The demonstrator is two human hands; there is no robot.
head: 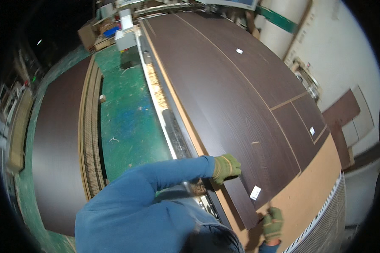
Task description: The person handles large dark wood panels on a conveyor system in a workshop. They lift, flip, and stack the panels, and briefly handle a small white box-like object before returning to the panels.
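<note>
My left hand (pixel 227 168), in a green knitted work glove, grips the far part of a narrow dark wood-grain strip of board (pixel 240 200). That strip lies along the near left edge of a large dark wood-grain panel (pixel 205 85), which is cut through by several pale lines. By the strip's near end is my right hand (pixel 272 223), gloved alike and slightly blurred, its fingers curled. Whether it holds the strip's corner or something small is hidden. A white label (pixel 255 193) with printing sticks to the panel between my hands.
Bare tan board (pixel 307 189) extends past the panel's near end to a ribbed metal edge (pixel 323 215). Wood chips (pixel 156 88) fill a channel along the machine's left side. A stack of dark boards (pixel 61 136) stands on the green floor (pixel 129 126). Dark offcuts (pixel 343 110) lean at right.
</note>
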